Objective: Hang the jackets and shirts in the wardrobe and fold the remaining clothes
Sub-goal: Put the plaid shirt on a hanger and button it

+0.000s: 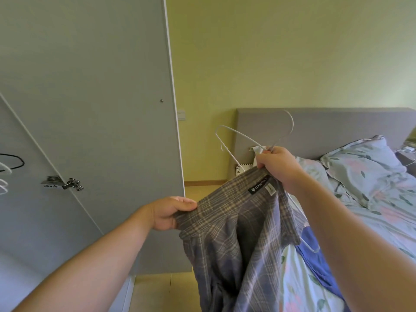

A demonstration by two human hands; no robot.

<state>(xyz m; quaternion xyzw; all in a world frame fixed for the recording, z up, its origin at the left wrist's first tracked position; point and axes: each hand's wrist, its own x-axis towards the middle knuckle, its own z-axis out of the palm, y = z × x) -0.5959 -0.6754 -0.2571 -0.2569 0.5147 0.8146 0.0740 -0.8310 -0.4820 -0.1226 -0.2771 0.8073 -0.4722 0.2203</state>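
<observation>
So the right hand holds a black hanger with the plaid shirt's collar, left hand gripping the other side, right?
No, the head view shows a white hanger, not black. The right hand holds it with the shirt's collar; the left hand grips the other side.

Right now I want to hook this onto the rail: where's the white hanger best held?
Hold the white hanger at its neck, just under the hook, coming from below, where the right hand grips it. The hook sticks up free; the lower arm runs down by the plaid shirt collar.
</observation>
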